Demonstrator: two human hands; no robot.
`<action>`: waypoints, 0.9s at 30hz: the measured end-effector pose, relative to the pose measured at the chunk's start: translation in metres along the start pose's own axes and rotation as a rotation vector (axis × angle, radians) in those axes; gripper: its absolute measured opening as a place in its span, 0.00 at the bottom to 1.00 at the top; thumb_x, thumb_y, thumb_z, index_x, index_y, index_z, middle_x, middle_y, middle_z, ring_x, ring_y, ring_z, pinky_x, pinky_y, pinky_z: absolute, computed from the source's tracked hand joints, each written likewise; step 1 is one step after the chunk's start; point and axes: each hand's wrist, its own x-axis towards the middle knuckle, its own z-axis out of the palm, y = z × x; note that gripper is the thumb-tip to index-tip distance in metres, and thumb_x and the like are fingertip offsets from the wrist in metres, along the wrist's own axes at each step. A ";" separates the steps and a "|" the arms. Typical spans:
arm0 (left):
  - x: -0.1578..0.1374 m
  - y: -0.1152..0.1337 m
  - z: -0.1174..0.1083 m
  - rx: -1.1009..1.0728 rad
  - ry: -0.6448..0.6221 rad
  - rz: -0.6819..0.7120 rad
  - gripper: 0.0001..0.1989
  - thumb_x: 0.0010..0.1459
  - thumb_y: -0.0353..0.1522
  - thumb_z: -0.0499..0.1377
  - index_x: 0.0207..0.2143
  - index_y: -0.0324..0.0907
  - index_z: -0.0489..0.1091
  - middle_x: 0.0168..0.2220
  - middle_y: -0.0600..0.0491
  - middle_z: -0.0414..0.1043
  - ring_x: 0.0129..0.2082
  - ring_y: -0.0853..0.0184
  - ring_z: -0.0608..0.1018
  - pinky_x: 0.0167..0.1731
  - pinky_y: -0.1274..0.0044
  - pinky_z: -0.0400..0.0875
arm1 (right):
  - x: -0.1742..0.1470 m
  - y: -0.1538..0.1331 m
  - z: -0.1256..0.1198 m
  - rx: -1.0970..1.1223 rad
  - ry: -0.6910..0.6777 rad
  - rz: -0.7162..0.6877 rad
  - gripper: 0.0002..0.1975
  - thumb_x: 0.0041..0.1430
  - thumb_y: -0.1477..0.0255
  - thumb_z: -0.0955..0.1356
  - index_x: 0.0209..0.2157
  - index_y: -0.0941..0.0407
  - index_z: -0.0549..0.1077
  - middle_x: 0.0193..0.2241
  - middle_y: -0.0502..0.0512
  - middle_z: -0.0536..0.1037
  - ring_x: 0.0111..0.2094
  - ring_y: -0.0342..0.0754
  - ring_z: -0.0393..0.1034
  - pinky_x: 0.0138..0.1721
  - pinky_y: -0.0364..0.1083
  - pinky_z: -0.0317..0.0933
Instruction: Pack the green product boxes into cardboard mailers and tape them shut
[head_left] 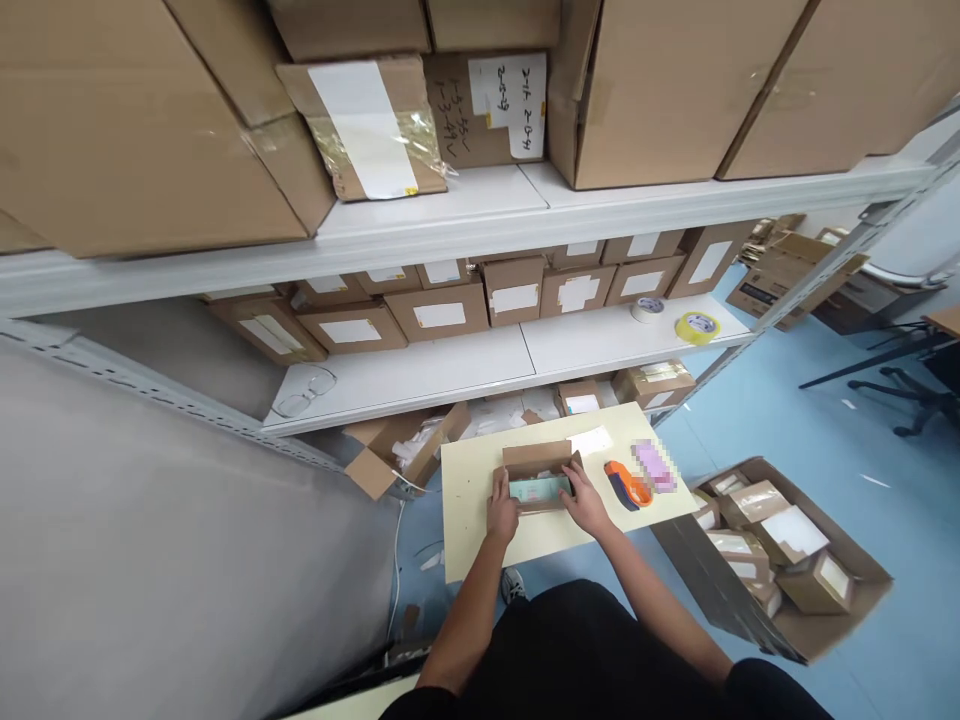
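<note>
A small cardboard box (537, 457) stands with its top open on the pale yellow board. A light green packet (538, 489) with printing on it lies inside. My left hand (503, 508) grips the box's left end, fingers along the side wall. At the right end, my right hand (585, 500) holds the wall and corner with its fingers bent over the edge. Right of the hands lies an orange and dark blue tape dispenser (628, 486), beside a blurred pink item (655, 466). A white paper slip (591, 440) rests behind the box.
The yellow board (469, 520) sits in front of a white shelf (420, 375) lined with labelled boxes. Two tape rolls, one yellow (697, 328), lie on that shelf near glasses (306, 392). A large carton (855, 610) of packed boxes stands on the floor at right. A grey wall is at left.
</note>
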 end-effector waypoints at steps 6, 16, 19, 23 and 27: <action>-0.031 0.049 -0.004 -0.082 0.076 -0.036 0.09 0.60 0.28 0.62 0.41 0.42 0.81 0.76 0.49 0.48 0.75 0.42 0.49 0.66 0.51 0.58 | 0.002 0.006 -0.042 0.021 -0.183 -0.139 0.30 0.62 0.68 0.67 0.66 0.52 0.68 0.71 0.62 0.60 0.70 0.59 0.58 0.68 0.60 0.57; -0.156 0.108 0.077 -0.169 0.473 -0.281 0.07 0.64 0.29 0.60 0.36 0.43 0.79 0.74 0.52 0.53 0.75 0.48 0.52 0.69 0.54 0.59 | -0.027 -0.001 -0.074 0.151 -0.447 -0.439 0.27 0.67 0.65 0.66 0.66 0.49 0.68 0.70 0.58 0.63 0.71 0.58 0.57 0.70 0.60 0.56; -0.201 0.130 0.098 -0.206 0.579 -0.387 0.09 0.65 0.31 0.58 0.37 0.46 0.80 0.74 0.54 0.53 0.75 0.49 0.51 0.69 0.55 0.59 | -0.054 -0.008 -0.074 0.187 -0.528 -0.501 0.26 0.67 0.64 0.66 0.66 0.47 0.69 0.72 0.56 0.60 0.71 0.59 0.57 0.69 0.60 0.58; -0.261 0.153 0.119 -0.221 0.662 -0.531 0.10 0.65 0.31 0.58 0.39 0.49 0.81 0.73 0.55 0.56 0.75 0.49 0.52 0.68 0.53 0.61 | -0.087 -0.025 -0.070 0.191 -0.658 -0.565 0.26 0.67 0.63 0.66 0.66 0.47 0.69 0.72 0.55 0.59 0.71 0.59 0.56 0.69 0.60 0.58; -0.319 0.158 0.144 -0.201 0.749 -0.628 0.09 0.63 0.30 0.60 0.39 0.49 0.81 0.72 0.52 0.60 0.74 0.45 0.54 0.66 0.48 0.61 | -0.116 -0.051 -0.058 0.209 -0.719 -0.651 0.27 0.66 0.65 0.66 0.66 0.47 0.69 0.72 0.56 0.60 0.72 0.60 0.54 0.70 0.62 0.55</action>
